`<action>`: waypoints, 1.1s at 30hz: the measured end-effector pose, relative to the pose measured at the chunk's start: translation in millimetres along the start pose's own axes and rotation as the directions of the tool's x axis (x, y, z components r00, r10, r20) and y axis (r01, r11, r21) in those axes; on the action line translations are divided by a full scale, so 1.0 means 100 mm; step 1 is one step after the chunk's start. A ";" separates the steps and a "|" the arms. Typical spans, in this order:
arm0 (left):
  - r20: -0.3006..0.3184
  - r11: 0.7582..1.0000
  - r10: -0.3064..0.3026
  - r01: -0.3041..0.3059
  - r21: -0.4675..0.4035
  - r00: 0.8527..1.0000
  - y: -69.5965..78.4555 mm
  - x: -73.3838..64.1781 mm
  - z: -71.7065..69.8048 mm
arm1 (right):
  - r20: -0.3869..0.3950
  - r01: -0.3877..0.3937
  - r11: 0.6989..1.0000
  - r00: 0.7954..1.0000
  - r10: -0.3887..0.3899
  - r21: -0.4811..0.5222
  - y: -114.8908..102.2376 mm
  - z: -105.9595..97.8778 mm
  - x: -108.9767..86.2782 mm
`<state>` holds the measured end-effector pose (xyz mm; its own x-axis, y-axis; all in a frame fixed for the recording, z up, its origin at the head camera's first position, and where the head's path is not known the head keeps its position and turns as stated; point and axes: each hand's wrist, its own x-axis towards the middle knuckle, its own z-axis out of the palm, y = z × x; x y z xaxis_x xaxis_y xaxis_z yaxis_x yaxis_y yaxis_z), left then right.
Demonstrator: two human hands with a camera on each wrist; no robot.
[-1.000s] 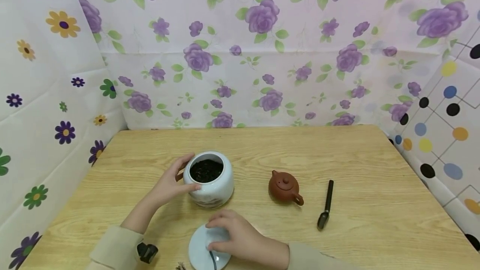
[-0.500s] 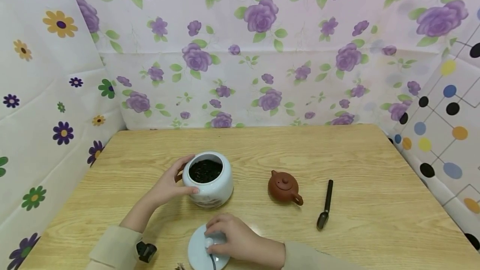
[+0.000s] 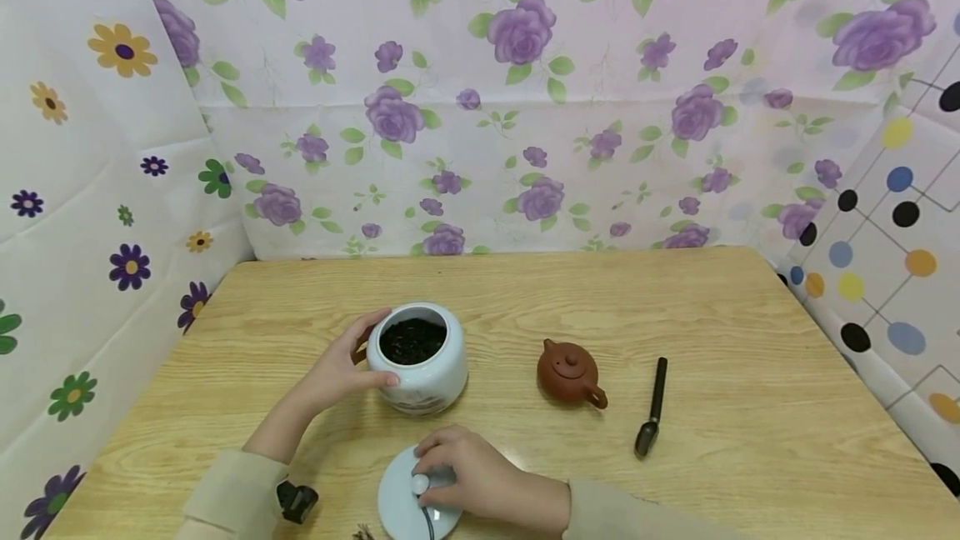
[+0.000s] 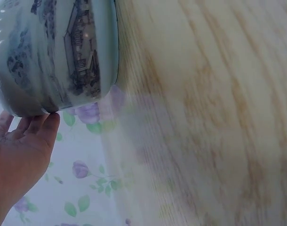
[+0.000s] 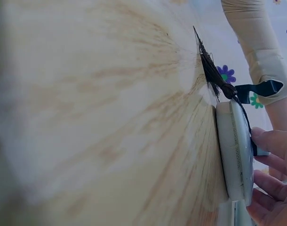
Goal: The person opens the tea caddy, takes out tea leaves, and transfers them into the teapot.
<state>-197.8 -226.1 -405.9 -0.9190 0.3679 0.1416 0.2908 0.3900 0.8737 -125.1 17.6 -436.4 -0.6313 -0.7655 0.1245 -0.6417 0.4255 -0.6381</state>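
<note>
A white porcelain jar [image 3: 424, 382] with a grey landscape print stands without its lid, dark tea leaves [image 3: 412, 342] inside. My left hand [image 3: 339, 369] holds its left side, thumb at the front and fingers round the back; in the left wrist view the fingers touch the jar's wall. Nearer me, the round jar lid [image 3: 401, 500] lies knob up on the table. My right hand [image 3: 474, 473] curls thumb and fingers about its knob [image 3: 420, 484]. A dark cord runs from the knob to a tassel [image 5: 219, 80], mostly below the head view's edge.
A brown clay teapot [image 3: 568, 373] stands right of the jar, its handle toward me. Farther right lies a small scoop [image 3: 650, 419] with a black handle. Flowered cloth [image 3: 480, 107] hangs behind the wooden table [image 3: 720, 307]. A black clip-like piece [image 3: 297, 502] sits at my left cuff.
My right hand has shifted slightly, and the lid's knob now shows between thumb and fingers. Jar, lid and left hand stay almost where they were.
</note>
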 end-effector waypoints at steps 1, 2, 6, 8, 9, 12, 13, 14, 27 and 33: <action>0.000 1.000 0.000 0.000 -0.001 1.000 0.00 0.00 0.00 | -0.003 0.002 1.000 1.000 -0.002 0.007 0.00 0.00 0.00; 0.000 1.000 -0.002 0.002 -0.002 1.000 0.00 0.00 0.00 | -0.008 0.006 1.000 1.000 -0.006 0.015 0.01 0.00 0.00; 0.001 1.000 -0.008 0.008 -0.009 1.000 -0.01 0.01 0.00 | -0.031 0.032 0.999 0.999 -0.031 0.031 0.03 0.00 0.00; 0.000 1.000 -0.014 0.014 -0.011 1.000 -0.02 0.01 0.00 | -0.038 0.053 0.998 0.998 -0.052 0.030 0.05 0.01 0.00; 0.000 1.000 -0.016 0.016 -0.013 1.000 -0.02 0.01 0.00 | -0.037 0.060 0.998 0.998 -0.059 0.031 0.05 0.01 0.00; -0.003 1.000 -0.021 0.021 -0.013 1.000 -0.03 0.00 0.00 | -0.026 0.085 0.995 0.996 -0.084 0.043 0.06 0.01 0.01; -0.004 1.000 -0.023 0.023 -0.012 1.000 -0.03 0.00 0.00 | -0.021 0.094 0.995 0.995 -0.093 0.044 0.07 0.01 0.01; -0.005 1.000 -0.024 0.024 -0.010 1.000 -0.03 0.00 0.00 | -0.015 0.101 0.994 0.995 -0.101 0.044 0.07 0.00 0.01; 0.005 0.999 -0.026 0.027 -0.021 1.000 -0.03 0.01 0.00 | 0.014 0.121 0.991 0.992 -0.122 0.063 0.14 -0.06 -0.02; 0.004 0.999 -0.024 0.024 -0.024 1.000 -0.04 0.00 -0.01 | -0.002 0.124 0.989 0.992 -0.125 0.080 0.17 -0.11 -0.04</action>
<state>-198.8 -228.3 -408.7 -0.9247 0.3616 0.1193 0.2625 0.3785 0.8876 -138.1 33.4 -439.5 -0.5475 -0.8113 0.2049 -0.6782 0.2868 -0.6766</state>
